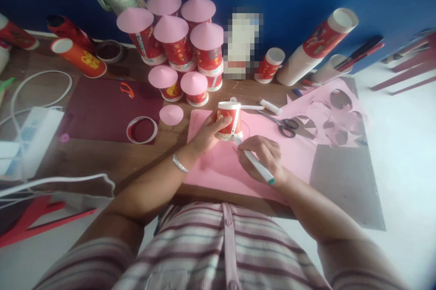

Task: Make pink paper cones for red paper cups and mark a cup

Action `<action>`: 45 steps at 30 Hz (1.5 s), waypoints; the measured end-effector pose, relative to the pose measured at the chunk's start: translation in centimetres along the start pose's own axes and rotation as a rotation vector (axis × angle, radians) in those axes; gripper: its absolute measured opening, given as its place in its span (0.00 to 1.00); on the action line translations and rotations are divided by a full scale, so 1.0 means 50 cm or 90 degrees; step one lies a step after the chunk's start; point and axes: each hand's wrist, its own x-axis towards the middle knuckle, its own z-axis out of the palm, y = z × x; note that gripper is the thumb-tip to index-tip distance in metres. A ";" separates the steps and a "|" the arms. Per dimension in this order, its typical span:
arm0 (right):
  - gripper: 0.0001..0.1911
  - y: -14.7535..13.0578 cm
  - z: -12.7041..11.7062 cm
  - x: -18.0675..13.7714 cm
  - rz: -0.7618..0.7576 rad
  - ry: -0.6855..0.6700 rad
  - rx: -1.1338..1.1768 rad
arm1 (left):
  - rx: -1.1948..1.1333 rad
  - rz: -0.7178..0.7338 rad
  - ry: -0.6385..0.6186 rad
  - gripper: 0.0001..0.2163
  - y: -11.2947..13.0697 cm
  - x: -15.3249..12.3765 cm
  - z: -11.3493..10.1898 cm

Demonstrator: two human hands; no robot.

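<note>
In my left hand [207, 133] is a red paper cup [229, 120] with a white rim and a white strip down its side. My thumb lies across the cup's front, and the fingers behind it are hidden. My right hand [260, 158] is closed around a white marker [257, 165] with a green end, its tip at the cup's lower band. Beneath both hands lies pink paper [293, 163], with a faint curved line drawn near the cup. Just beyond, black-handled scissors [288, 127] and a small white tube [270, 107] rest at the sheet's far edge.
Several red cups topped with pink paper cones [171, 30] stand at the back. A loose pink cone [171, 115] and a tape roll [141, 130] lie left. Cut pink scraps [323, 113], stacked cups [329, 33] and a pen cup [332, 70] are right. White cables [68, 183] cross the left side.
</note>
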 end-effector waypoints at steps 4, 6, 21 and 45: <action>0.11 -0.001 0.000 0.002 -0.005 -0.002 0.001 | -0.006 0.005 -0.002 0.15 0.000 -0.001 0.000; 0.11 -0.001 0.000 0.003 -0.008 -0.002 0.002 | -0.005 0.002 -0.003 0.15 -0.001 -0.001 0.000; 0.12 0.003 0.001 0.006 -0.003 0.011 -0.014 | -0.008 0.000 -0.013 0.16 -0.003 0.001 -0.003; 0.11 -0.002 0.000 0.003 -0.007 -0.010 -0.021 | -0.011 0.003 0.001 0.18 -0.003 0.002 -0.002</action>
